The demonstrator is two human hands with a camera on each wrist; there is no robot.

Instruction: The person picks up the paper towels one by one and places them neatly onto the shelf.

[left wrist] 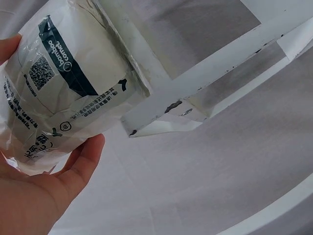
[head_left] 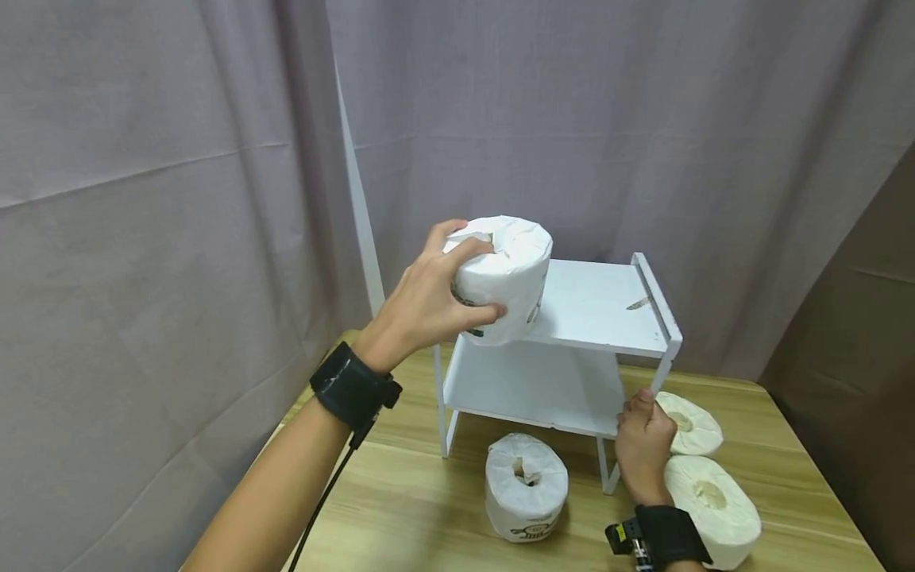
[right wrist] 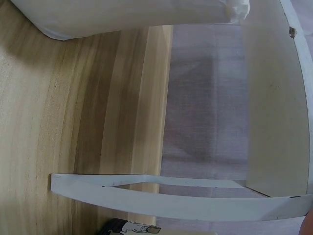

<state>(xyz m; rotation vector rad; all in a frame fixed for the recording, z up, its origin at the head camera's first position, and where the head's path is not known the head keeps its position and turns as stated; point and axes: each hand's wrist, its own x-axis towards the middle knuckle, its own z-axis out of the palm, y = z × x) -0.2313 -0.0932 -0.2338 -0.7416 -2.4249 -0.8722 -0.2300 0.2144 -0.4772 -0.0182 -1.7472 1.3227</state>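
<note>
My left hand (head_left: 432, 298) grips a white paper-wrapped toilet roll (head_left: 525, 274) at the left end of the upper board of a small white two-tier shelf (head_left: 596, 298). In the left wrist view, dark printed labels show on the wrapped roll (left wrist: 63, 83), close to the shelf's edge; whether it touches the board cannot be told. Lower down, my right hand (head_left: 646, 437) grips the shelf's right front post. Only a sliver of the right hand (right wrist: 307, 226) enters the right wrist view, beside the white shelf frame (right wrist: 195, 203).
Another wrapped roll (head_left: 526, 492) stands on the wooden table (head_left: 400, 477) before the shelf. Two more rolls, a nearer one (head_left: 715, 516) and a farther one (head_left: 696, 433), sit to its right. Grey curtains (head_left: 572, 127) hang behind and to the left. A cable (head_left: 322, 504) trails from the left wristband.
</note>
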